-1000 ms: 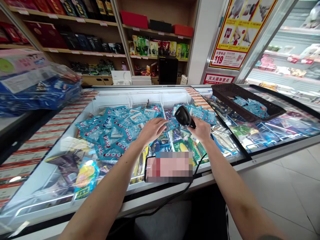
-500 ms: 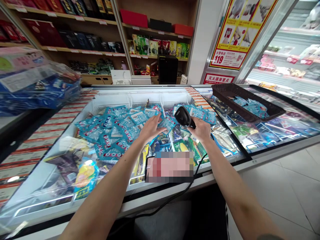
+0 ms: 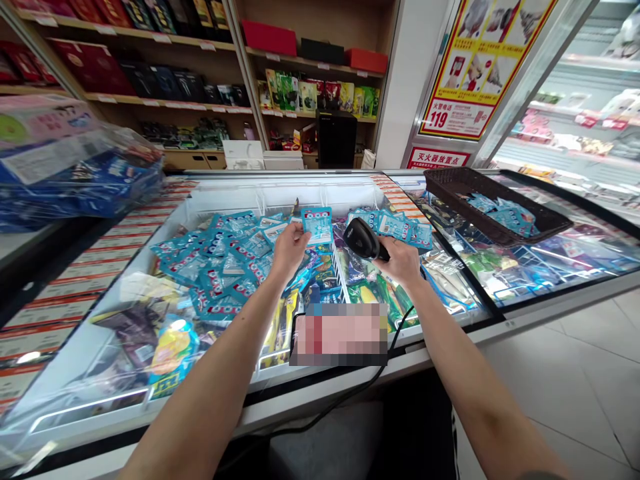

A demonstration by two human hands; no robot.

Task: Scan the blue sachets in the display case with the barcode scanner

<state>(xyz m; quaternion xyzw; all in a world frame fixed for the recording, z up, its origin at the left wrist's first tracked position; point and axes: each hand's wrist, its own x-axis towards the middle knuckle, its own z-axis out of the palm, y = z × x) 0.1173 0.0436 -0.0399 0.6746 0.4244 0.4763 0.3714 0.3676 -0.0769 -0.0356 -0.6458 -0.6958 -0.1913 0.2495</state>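
Note:
My left hand (image 3: 289, 250) holds a light-blue packet (image 3: 317, 224) lifted upright above the open chest freezer (image 3: 260, 190). Just to its right, my right hand (image 3: 403, 261) grips a black handheld barcode scanner (image 3: 363, 239), its head turned toward the packet. A black cable (image 3: 350, 393) runs from the scanner down over the freezer's front edge. Below both hands lies a heap of several similar blue packets (image 3: 220, 257) in the freezer.
A dark basket (image 3: 465, 180) with more blue packets rests on the freezer glass at the right. A blurred device (image 3: 340, 333) lies on the front rim. Wrapped blue goods (image 3: 75, 173) are stacked at the left. Shelves stand behind, tiled floor at lower right.
My left hand picked a blue packet out of the heap and raised it upright. The scanner in my right hand shifted slightly left toward it.

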